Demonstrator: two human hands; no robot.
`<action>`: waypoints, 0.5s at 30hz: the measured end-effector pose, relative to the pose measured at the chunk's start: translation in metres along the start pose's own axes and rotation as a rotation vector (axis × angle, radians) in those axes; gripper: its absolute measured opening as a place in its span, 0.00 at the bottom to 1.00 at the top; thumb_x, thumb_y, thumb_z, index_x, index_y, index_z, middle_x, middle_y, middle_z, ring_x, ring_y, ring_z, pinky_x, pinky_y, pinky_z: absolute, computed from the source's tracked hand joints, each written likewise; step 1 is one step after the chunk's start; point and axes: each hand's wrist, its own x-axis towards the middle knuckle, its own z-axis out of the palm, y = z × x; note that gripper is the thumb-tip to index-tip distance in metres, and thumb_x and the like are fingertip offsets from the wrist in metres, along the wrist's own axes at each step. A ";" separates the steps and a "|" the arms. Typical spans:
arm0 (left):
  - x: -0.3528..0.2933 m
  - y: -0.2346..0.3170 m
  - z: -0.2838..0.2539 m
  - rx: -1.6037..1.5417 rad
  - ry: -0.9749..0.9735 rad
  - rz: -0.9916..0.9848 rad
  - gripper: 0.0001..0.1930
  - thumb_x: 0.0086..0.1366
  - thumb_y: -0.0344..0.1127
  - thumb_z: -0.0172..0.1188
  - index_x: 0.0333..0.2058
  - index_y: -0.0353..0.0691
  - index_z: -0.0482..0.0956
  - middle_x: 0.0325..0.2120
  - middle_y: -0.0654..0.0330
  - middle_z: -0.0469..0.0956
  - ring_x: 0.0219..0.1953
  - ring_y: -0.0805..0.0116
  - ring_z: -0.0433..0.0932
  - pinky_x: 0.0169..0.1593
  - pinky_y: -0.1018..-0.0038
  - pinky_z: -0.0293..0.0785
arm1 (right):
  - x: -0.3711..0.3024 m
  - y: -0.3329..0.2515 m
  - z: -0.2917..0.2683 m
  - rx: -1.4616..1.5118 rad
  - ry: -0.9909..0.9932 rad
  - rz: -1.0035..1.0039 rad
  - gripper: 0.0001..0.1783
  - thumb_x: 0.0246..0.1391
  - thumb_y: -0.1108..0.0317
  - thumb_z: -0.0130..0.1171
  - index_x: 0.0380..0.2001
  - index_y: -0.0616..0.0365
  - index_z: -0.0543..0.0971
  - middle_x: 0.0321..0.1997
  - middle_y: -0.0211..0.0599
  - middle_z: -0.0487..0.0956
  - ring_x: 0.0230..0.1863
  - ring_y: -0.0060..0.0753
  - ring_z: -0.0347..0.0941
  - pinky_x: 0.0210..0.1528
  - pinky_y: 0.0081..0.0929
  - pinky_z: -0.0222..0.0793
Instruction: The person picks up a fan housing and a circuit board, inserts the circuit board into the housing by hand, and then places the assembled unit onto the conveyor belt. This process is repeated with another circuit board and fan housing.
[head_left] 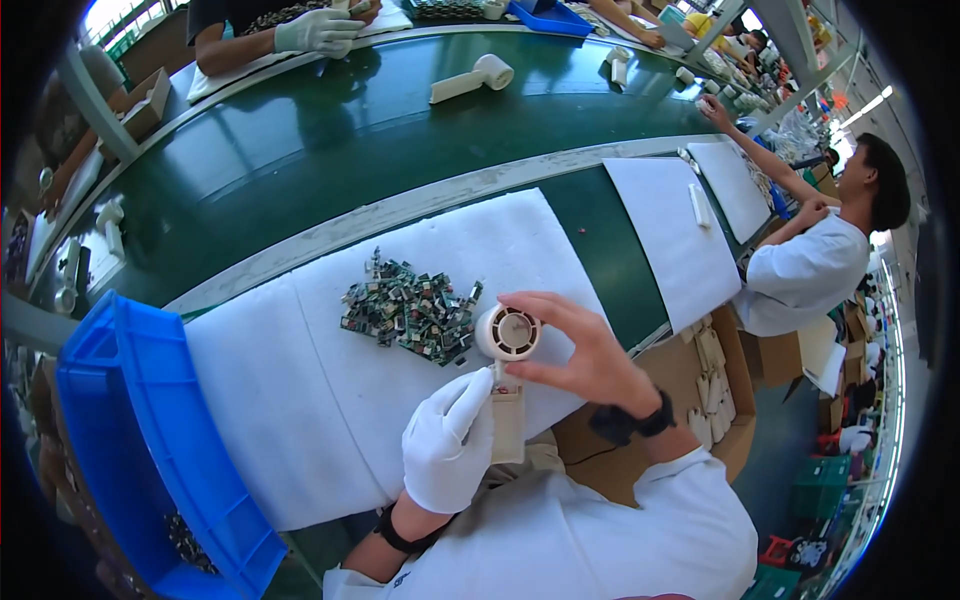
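A cream handheld fan (508, 424) is held upright between my two hands, its round slotted head at the top and its handle open, showing a few small parts inside. My right hand (578, 352), bare, curls thumb and fingers around the fan's head. In a white glove, my left hand (447, 440) pinches the fan at its neck, beside the top of the handle. Just left of the fan's head lies a heap of small green circuit boards (412, 310) on a white foam sheet (250, 390).
A blue bin (170, 430) stands at the left with small parts inside. Beyond the sheet runs a green conveyor belt (300, 175) carrying a fan (475, 78). A cardboard box (738, 440) of cream parts sits at right. A co-worker (825, 250) in white reaches toward the belt.
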 end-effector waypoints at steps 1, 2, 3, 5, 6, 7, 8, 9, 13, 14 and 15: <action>0.001 0.001 0.000 0.013 0.010 -0.009 0.24 0.56 0.20 0.66 0.53 0.42 0.81 0.45 0.54 0.82 0.41 0.55 0.82 0.44 0.66 0.79 | 0.009 0.003 -0.010 0.011 -0.012 -0.009 0.36 0.46 0.65 0.77 0.59 0.54 0.77 0.54 0.36 0.81 0.50 0.30 0.77 0.50 0.27 0.72; 0.002 0.003 -0.001 0.002 0.035 -0.013 0.24 0.56 0.20 0.66 0.52 0.42 0.81 0.46 0.53 0.82 0.42 0.54 0.82 0.45 0.66 0.79 | 0.019 0.005 -0.021 0.021 -0.157 0.055 0.36 0.46 0.65 0.77 0.60 0.55 0.76 0.57 0.37 0.80 0.52 0.30 0.77 0.52 0.27 0.73; 0.004 0.005 -0.001 -0.016 0.057 -0.012 0.23 0.56 0.21 0.67 0.52 0.42 0.81 0.47 0.52 0.81 0.44 0.53 0.82 0.46 0.65 0.79 | 0.028 0.008 -0.033 0.023 -0.296 0.123 0.36 0.47 0.65 0.77 0.61 0.55 0.76 0.61 0.37 0.78 0.55 0.31 0.77 0.53 0.28 0.73; 0.005 0.008 -0.005 -0.012 0.085 -0.022 0.22 0.57 0.21 0.67 0.51 0.42 0.81 0.47 0.50 0.81 0.46 0.52 0.82 0.48 0.64 0.79 | 0.058 0.024 -0.052 0.019 -0.297 0.138 0.36 0.47 0.65 0.76 0.61 0.55 0.75 0.59 0.36 0.78 0.54 0.28 0.77 0.55 0.29 0.74; 0.007 0.011 -0.006 0.082 0.089 -0.027 0.22 0.57 0.22 0.67 0.52 0.43 0.81 0.49 0.51 0.80 0.49 0.52 0.80 0.50 0.63 0.78 | 0.072 0.039 -0.062 0.112 -0.241 0.145 0.35 0.48 0.65 0.76 0.60 0.55 0.76 0.57 0.35 0.79 0.54 0.27 0.77 0.55 0.29 0.74; 0.010 0.014 -0.006 0.166 0.089 -0.022 0.22 0.57 0.24 0.67 0.52 0.43 0.81 0.51 0.51 0.79 0.52 0.51 0.78 0.53 0.62 0.76 | 0.087 0.058 -0.072 0.196 -0.175 0.154 0.34 0.48 0.65 0.76 0.60 0.55 0.76 0.54 0.34 0.80 0.53 0.26 0.77 0.56 0.29 0.74; 0.013 0.016 -0.006 0.252 0.088 -0.017 0.22 0.58 0.25 0.67 0.53 0.43 0.80 0.52 0.51 0.77 0.55 0.50 0.76 0.55 0.61 0.75 | 0.106 0.080 -0.082 0.170 -0.089 0.162 0.34 0.48 0.64 0.76 0.59 0.55 0.77 0.53 0.34 0.81 0.52 0.27 0.77 0.56 0.28 0.75; 0.015 0.018 -0.007 0.246 0.083 0.001 0.22 0.58 0.25 0.67 0.53 0.43 0.80 0.52 0.51 0.77 0.55 0.50 0.76 0.55 0.61 0.75 | 0.125 0.104 -0.095 0.139 0.006 0.172 0.34 0.48 0.63 0.76 0.59 0.55 0.77 0.51 0.34 0.81 0.52 0.27 0.77 0.56 0.27 0.75; 0.028 0.017 0.004 0.484 -0.033 0.007 0.22 0.59 0.29 0.67 0.54 0.44 0.80 0.54 0.52 0.75 0.61 0.49 0.70 0.61 0.58 0.69 | 0.196 0.183 -0.118 -0.398 0.338 0.359 0.42 0.41 0.40 0.76 0.54 0.57 0.79 0.50 0.44 0.83 0.52 0.39 0.80 0.54 0.33 0.75; 0.024 0.012 0.006 0.544 -0.020 -0.014 0.21 0.60 0.30 0.67 0.53 0.44 0.80 0.54 0.52 0.75 0.61 0.49 0.69 0.61 0.58 0.69 | 0.211 0.198 -0.118 -0.415 0.360 0.400 0.43 0.40 0.38 0.75 0.53 0.57 0.78 0.51 0.47 0.82 0.53 0.44 0.80 0.56 0.35 0.74; 0.020 0.007 0.006 0.619 -0.002 -0.055 0.20 0.60 0.31 0.66 0.53 0.44 0.80 0.53 0.52 0.75 0.61 0.49 0.68 0.61 0.58 0.68 | 0.226 0.199 -0.114 -0.489 0.341 0.465 0.43 0.41 0.37 0.74 0.52 0.57 0.78 0.52 0.47 0.82 0.53 0.46 0.80 0.56 0.37 0.74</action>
